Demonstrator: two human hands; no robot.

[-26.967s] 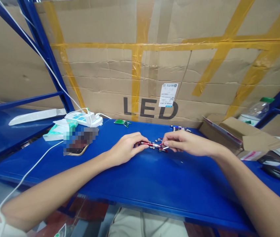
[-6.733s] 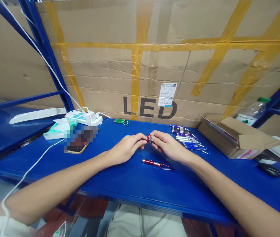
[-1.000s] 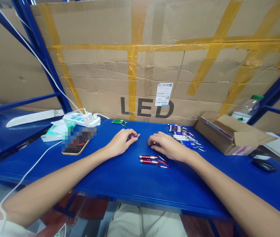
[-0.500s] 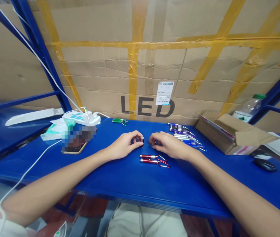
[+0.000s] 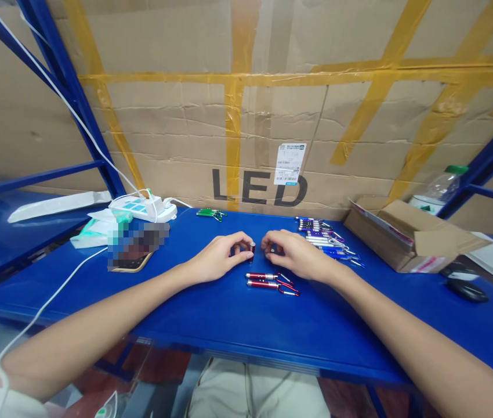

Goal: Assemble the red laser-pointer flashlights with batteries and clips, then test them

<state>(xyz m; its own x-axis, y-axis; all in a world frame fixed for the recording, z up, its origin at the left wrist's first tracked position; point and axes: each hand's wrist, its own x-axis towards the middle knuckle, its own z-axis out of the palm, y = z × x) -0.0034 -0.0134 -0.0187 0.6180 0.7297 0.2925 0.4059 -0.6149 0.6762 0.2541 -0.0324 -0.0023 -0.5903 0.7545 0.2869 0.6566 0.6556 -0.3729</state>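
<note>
The left hand (image 5: pixel 219 255) rests on the blue tabletop (image 5: pixel 238 325) with thumb and fingers pinched round a short red barrel (image 5: pixel 252 248). The barrel stands upright just behind the pair of red torches (image 5: pixel 270 280) that lies flat near the table's middle. The right hand (image 5: pixel 293 255) sits just behind and right of that pair, knuckles up and fingers curled down to the surface. Whether it grips anything cannot be told.

Further behind the pair and to its right lies a row of blue and purple torches (image 5: pixel 325 239), and beyond those an open cardboard box (image 5: pixel 407 238). A computer mouse (image 5: pixel 466 290) lies well to the right of the pair. A plastic bottle (image 5: pixel 438 188) stands behind the box.

Behind the pair and to its left lie a few green torches (image 5: pixel 211 213). Well to its left are a phone (image 5: pixel 131 261), a white power strip (image 5: pixel 144 208) and a white cable (image 5: pixel 55 302) running off the table's edge.

Straight behind the pair, a large taped carton marked LED (image 5: pixel 255 116) walls off the back of the table. Blue shelf posts (image 5: pixel 75 98) rise at the sides.
</note>
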